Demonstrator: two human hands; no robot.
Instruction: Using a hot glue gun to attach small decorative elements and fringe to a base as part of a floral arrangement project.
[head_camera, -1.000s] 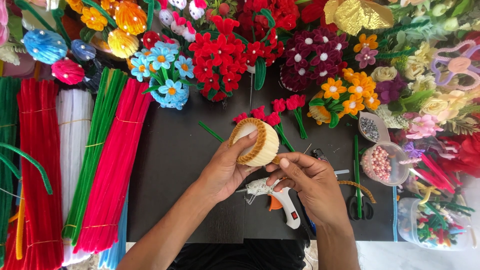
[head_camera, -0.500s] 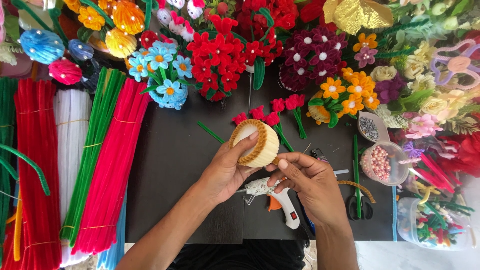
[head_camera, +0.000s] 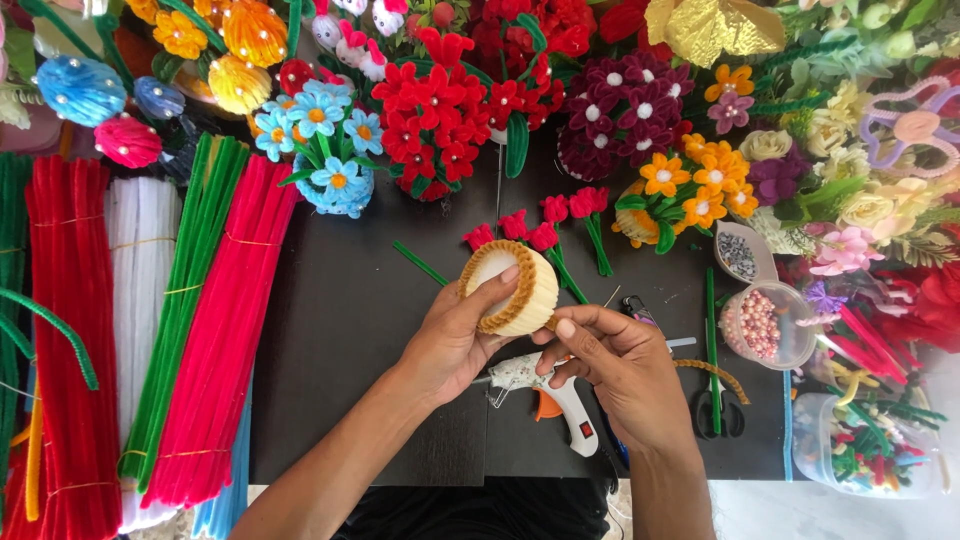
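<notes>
Both hands meet over the dark bench (head_camera: 340, 330). The left hand (head_camera: 455, 340) grasps a cream cup (head_camera: 515, 290); the right hand (head_camera: 620, 365) pinches its brown trim (head_camera: 549, 322) above a glue gun (head_camera: 540, 385).

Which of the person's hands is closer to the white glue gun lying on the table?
Right. The right hand hovers directly over the glue gun, partly covering it; the left hand sits just to its left, holding a cream pipe-cleaner cup.

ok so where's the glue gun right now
In the head view the white glue gun with its orange trigger lies on the dark table, low and centre, just under the right hand and below the cream pipe-cleaner cup.
</notes>
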